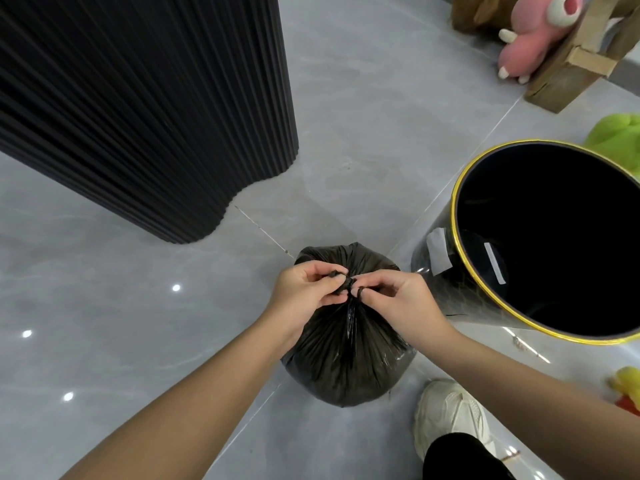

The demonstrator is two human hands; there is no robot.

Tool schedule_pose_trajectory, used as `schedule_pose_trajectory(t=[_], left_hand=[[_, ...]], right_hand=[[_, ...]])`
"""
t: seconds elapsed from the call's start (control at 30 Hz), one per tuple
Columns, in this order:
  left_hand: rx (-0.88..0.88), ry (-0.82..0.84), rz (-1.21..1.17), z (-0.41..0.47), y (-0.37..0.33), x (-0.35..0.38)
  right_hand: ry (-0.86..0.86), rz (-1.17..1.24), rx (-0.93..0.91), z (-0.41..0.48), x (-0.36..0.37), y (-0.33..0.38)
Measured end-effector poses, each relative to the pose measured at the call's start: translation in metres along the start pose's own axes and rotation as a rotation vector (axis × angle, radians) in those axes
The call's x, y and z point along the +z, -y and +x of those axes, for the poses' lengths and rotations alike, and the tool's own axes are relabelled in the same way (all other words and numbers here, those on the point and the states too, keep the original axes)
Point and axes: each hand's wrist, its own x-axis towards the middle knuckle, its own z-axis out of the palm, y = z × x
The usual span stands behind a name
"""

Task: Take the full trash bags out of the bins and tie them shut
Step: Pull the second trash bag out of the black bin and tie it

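A full black trash bag (346,358) sits on the grey tiled floor in front of me, its top gathered into a twisted neck. My left hand (308,292) pinches one twisted end of the neck. My right hand (398,299) pinches the other end, with a strip of bag looped round a finger. The two hands meet over the knot at the bag's top. To the right stands a black bin with a gold rim (460,244), with no bag showing inside it.
A black ribbed column (145,109) rises at the left. A pink plush toy (533,39) and a wooden frame (571,64) lie at the back right. A green plush (616,133) and a yellow toy (627,382) sit at the right edge. My white shoe (450,414) is beside the bag.
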Motion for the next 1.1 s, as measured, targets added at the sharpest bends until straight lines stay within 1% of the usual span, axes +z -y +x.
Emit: schedule_pose_trajectory(t=[0.13, 0.2, 0.3, 0.37, 0.5, 0.63, 0.7, 0.73, 0.77, 0.8, 0.83, 0.87, 0.9, 0.93, 1.0, 1.07, 1.1], left_hand=[[-0.109, -0.027, -0.198, 0.000, -0.001, 0.001], [-0.137, -0.026, -0.265, -0.001, -0.003, 0.002], [-0.097, -0.001, -0.258, -0.004, -0.002, 0.001], [-0.049, 0.003, -0.255, -0.006, 0.000, 0.001], [0.013, -0.010, -0.304, -0.008, 0.004, 0.002], [-0.010, -0.017, -0.399, -0.010, 0.003, 0.004], [0.001, -0.019, -0.379, -0.010, 0.004, 0.004], [0.060, -0.040, -0.257, -0.009, 0.006, 0.002], [0.176, -0.075, -0.025, -0.007, 0.008, -0.001], [0.337, -0.094, 0.270, -0.007, 0.009, -0.007], [0.505, -0.066, 0.538, -0.005, 0.010, -0.012], [0.646, -0.005, 0.747, -0.003, 0.011, -0.017], [0.735, 0.059, 0.889, -0.001, 0.014, -0.021], [0.783, 0.092, 0.985, 0.002, 0.017, -0.024], [0.833, 0.062, 1.089, 0.007, 0.020, -0.027], [0.854, -0.002, 1.100, 0.012, 0.017, -0.026], [0.838, -0.022, 1.069, 0.014, 0.015, -0.025]], right_hand=[[-0.064, -0.082, -0.025, 0.001, 0.005, 0.000], [-0.111, -0.090, -0.032, 0.003, 0.007, -0.001], [-0.132, -0.008, -0.021, 0.005, 0.009, -0.002], [-0.132, 0.003, -0.018, 0.008, 0.009, -0.003], [-0.145, -0.078, -0.058, 0.008, 0.008, -0.004], [-0.151, -0.242, -0.230, 0.009, 0.010, -0.007], [-0.144, -0.270, -0.261, 0.010, 0.010, -0.009], [-0.136, -0.269, -0.253, 0.011, 0.010, -0.010], [-0.127, -0.262, -0.237, 0.011, 0.010, -0.011], [-0.117, -0.256, -0.220, 0.012, 0.011, -0.011], [-0.104, -0.251, -0.207, 0.012, 0.010, -0.011], [-0.088, -0.246, -0.195, 0.013, 0.010, -0.011], [-0.066, -0.239, -0.181, 0.014, 0.010, -0.011], [-0.043, -0.231, -0.163, 0.015, 0.009, -0.011], [-0.020, -0.206, -0.125, 0.016, 0.009, -0.011], [-0.025, -0.178, -0.096, 0.016, 0.009, -0.012], [-0.030, -0.169, -0.088, 0.015, 0.009, -0.011]])
